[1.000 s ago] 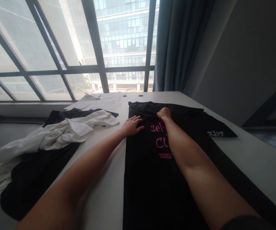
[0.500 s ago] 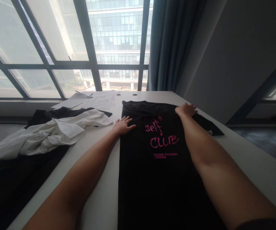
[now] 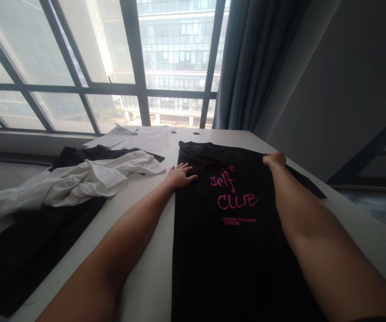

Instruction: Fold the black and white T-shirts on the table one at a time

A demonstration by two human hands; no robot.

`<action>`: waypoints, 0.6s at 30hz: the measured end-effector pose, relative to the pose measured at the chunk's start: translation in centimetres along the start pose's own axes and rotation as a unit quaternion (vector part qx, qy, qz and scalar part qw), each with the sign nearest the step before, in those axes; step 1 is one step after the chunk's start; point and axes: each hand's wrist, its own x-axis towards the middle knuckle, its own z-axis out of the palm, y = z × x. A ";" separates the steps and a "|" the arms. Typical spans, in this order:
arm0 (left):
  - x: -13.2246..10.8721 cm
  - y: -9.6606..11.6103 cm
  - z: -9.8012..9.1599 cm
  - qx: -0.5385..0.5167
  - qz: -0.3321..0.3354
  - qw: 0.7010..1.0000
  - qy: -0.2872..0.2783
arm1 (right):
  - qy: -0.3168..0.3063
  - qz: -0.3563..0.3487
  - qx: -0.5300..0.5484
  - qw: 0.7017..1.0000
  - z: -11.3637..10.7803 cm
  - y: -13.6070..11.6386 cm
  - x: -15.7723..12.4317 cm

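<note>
A black T-shirt [image 3: 226,264] with pink lettering lies lengthwise on the white table [image 3: 146,259], its far end slightly rumpled. My left hand [image 3: 181,175] rests flat on its left edge with the fingers spread. At the upper right, my right hand [image 3: 275,159] has its fingers closed on the shirt's edge. A dark sleeve part reaches out to the right beyond my right wrist. The thumb and fingertips of the right hand are partly hidden.
Left of my arm lies a heap of clothes, a white garment [image 3: 75,179] over black garments [image 3: 45,246]. Paper sheets [image 3: 146,138] lie at the table's far end near two round cable holes. Behind stand a window [image 3: 179,49] and a grey-blue curtain [image 3: 246,58].
My right hand has moved outward to the right, and the shirt's upper right edge has stretched with it. My left hand stays on the left edge. The whole view has shifted slightly.
</note>
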 end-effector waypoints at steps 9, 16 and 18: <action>0.1 -0.1 0.0 -0.011 0.004 1.000 0.009 | -0.059 -0.296 0.137 0.944 -0.7 -13.2 -6.7; 0.3 -0.3 0.4 -0.042 -0.010 0.998 0.038 | -0.311 -0.456 0.051 0.832 2.8 -19.4 -15.4; 0.4 -0.4 0.5 -0.045 -0.011 0.998 0.042 | -0.320 -0.453 0.030 0.831 3.2 -20.0 -16.3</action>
